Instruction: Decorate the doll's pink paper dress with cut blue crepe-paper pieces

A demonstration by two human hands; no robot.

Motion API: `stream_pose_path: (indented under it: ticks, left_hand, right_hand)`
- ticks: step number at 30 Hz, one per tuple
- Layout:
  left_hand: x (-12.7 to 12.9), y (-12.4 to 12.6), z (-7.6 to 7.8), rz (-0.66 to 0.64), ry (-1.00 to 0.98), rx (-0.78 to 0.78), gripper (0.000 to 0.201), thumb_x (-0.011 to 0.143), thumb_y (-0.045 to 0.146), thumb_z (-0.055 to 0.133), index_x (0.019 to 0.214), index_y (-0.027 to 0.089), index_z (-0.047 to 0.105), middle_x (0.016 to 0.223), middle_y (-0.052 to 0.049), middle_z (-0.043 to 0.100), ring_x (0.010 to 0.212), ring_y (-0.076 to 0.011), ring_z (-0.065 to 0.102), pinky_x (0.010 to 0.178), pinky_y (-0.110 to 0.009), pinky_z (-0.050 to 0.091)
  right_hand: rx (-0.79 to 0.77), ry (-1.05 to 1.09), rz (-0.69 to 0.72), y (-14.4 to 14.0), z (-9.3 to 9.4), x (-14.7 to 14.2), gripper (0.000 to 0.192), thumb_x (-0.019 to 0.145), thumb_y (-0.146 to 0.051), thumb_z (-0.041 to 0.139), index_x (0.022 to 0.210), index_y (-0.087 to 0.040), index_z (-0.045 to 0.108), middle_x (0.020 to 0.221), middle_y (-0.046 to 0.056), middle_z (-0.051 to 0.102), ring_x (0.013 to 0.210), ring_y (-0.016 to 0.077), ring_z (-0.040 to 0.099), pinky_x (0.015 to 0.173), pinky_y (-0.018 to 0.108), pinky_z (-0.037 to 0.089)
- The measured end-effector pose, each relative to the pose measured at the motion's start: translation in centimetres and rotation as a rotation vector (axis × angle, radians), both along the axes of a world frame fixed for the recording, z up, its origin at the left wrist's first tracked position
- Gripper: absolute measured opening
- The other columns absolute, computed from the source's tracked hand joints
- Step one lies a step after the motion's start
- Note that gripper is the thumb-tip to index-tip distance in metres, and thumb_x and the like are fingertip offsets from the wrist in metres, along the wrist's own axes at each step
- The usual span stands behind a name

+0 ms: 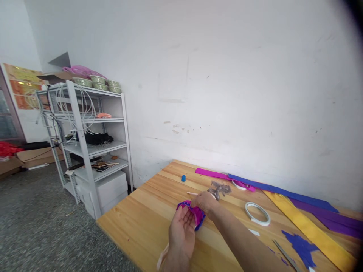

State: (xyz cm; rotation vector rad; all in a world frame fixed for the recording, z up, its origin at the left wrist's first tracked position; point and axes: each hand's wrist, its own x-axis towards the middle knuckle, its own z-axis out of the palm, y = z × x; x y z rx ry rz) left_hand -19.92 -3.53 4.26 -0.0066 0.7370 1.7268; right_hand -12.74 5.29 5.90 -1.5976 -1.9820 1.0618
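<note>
Over the wooden table (147,223), both my hands are at a small magenta piece with a ruffled dark-blue edge (200,217), which looks like crepe paper or cloth. My left hand (183,230) cups it from the near side, palm up and fingers curled against it. My right hand (204,203) pinches its far upper part, with the fingertips partly hidden. Just beyond my right hand lie a thin pale stick (192,193) and a crumpled greyish-brown translucent piece (222,187). A pale band (162,257) hangs by my left wrist.
A small blue cap (183,178) stands farther back. To the right lie a white tape roll (257,214), scissors (286,256), a blue scrap (302,247), and yellow (309,228), blue (283,190), purple (331,219) and magenta (211,173) strips. Metal shelving (98,151) stands left, against the wall.
</note>
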Motion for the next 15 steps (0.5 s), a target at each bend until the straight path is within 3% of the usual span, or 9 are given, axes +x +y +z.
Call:
stream_pose_path:
  ticks: [6, 11, 15]
  left_hand:
    - [0.08, 0.17, 0.07, 0.001, 0.005, -0.012, 0.019, 0.085, 0.020, 0.047, 0.087, 0.007, 0.061, 0.083, -0.013, 0.064, 0.072, -0.0168, 0.063, 0.066, -0.029, 0.054]
    - [0.08, 0.11, 0.13, -0.001, 0.013, -0.003, 0.019, 0.085, 0.020, 0.046, 0.088, 0.008, 0.061, 0.083, -0.013, 0.065, 0.072, -0.0165, 0.063, 0.065, -0.028, 0.054]
    - [0.16, -0.03, 0.21, 0.001, 0.018, 0.003, 0.019, 0.085, 0.019, 0.047, 0.089, 0.007, 0.061, 0.083, -0.013, 0.065, 0.072, -0.0165, 0.063, 0.065, -0.028, 0.054]
  right_hand:
    - [-0.139, -0.055, -0.001, -0.13, 0.45, -0.38, 0.020, 0.086, -0.028, 0.053, 0.097, -0.012, 0.058, 0.092, 0.003, 0.061, 0.072, 0.0121, 0.060, 0.060, 0.026, 0.051]
    - [-0.142, -0.080, -0.021, 0.03, 0.64, -0.47, 0.018, 0.087, -0.028, 0.053, 0.089, -0.011, 0.059, 0.084, 0.001, 0.062, 0.066, 0.0099, 0.059, 0.057, 0.024, 0.050]
    - [-0.100, -0.073, -0.051, 0.22, 0.67, -0.48, 0.012, 0.075, -0.019, 0.063, 0.067, -0.012, 0.059, 0.065, -0.002, 0.061, 0.057, 0.0088, 0.056, 0.048, 0.018, 0.044]
